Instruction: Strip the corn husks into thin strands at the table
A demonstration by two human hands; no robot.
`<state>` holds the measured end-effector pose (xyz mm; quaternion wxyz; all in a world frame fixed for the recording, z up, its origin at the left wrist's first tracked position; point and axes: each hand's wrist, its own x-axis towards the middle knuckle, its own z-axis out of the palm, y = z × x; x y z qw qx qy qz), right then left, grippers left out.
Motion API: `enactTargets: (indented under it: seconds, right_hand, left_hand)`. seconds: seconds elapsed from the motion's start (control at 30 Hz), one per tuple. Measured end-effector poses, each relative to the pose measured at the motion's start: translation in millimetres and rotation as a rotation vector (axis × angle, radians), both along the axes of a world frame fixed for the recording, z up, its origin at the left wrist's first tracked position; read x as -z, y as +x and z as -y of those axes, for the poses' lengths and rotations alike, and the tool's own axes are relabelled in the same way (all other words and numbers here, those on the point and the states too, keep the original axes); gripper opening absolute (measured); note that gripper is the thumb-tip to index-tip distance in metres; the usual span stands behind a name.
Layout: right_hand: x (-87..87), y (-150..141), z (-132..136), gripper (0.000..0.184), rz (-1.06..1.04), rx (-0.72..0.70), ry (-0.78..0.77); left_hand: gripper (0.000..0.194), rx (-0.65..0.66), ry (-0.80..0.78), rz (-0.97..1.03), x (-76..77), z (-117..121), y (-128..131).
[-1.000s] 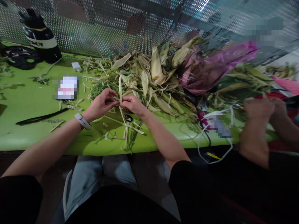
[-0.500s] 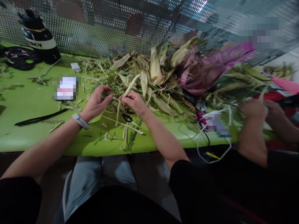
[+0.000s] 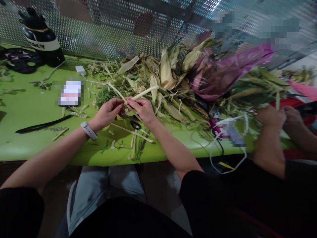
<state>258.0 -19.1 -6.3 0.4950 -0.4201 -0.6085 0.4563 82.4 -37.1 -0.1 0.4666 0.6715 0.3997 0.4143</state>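
Several pale strips of corn husk (image 3: 146, 93) cross one another between my hands, above the table. My right hand (image 3: 144, 110) is closed, its thumb and fingertips pinching the strips at the crossing. From the other side my left hand (image 3: 107, 113), with a white band on its wrist, is closed with its fingertips at the same crossing; exactly which strip each finger holds is partly hidden. Just below my fingers a black scissors handle (image 3: 135, 124) shows, and loose pale strips (image 3: 132, 131) lie on the green tabletop. Behind my hands are green leafy bits (image 3: 105, 96).
A heap of dried corn husks (image 3: 168, 74) and a pink plastic bag (image 3: 210, 79) lie along the back. At left are a phone (image 3: 71, 93), a black strap (image 3: 43, 124) and a dark bottle (image 3: 43, 43). A co-worker's hands (image 3: 272, 115) and white cables (image 3: 229, 119) are at right.
My left hand has moved right and closed at the strips. The held strips have swung from nearly upright to a crossed shape, one end pointing up left, another up right.
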Motion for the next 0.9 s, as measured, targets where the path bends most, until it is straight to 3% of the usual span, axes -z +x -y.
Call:
enactTargets:
  seconds: [0.1,0.2,0.37,0.63,0.9]
  right_hand:
    - [0.5,1.3,-0.1,0.031,0.013,-0.013,0.005]
    - [0.4,2.8,0.8,0.036,0.092,-0.046,0.028]
    - [2.2,5.4,1.6,0.036,0.313,-0.009,0.240]
    - [8.4,8.3,-4.3,0.049,0.486,-0.081,0.459]
    - [21.3,4.6,-11.2,0.060,0.650,-0.026,0.553]
  left_hand:
    - [0.014,-0.055,0.012,-0.045,-2.0,-0.4,-1.3]
    - [0.021,-0.051,-0.010,-0.057,-3.4,0.3,-1.7]
    - [0.023,-0.027,-0.077,0.057,-5.7,3.0,0.5]
    - [0.028,-0.015,-0.147,0.110,-7.1,5.7,1.5]
    - [0.029,-0.016,-0.215,0.100,-13.0,10.3,3.4]
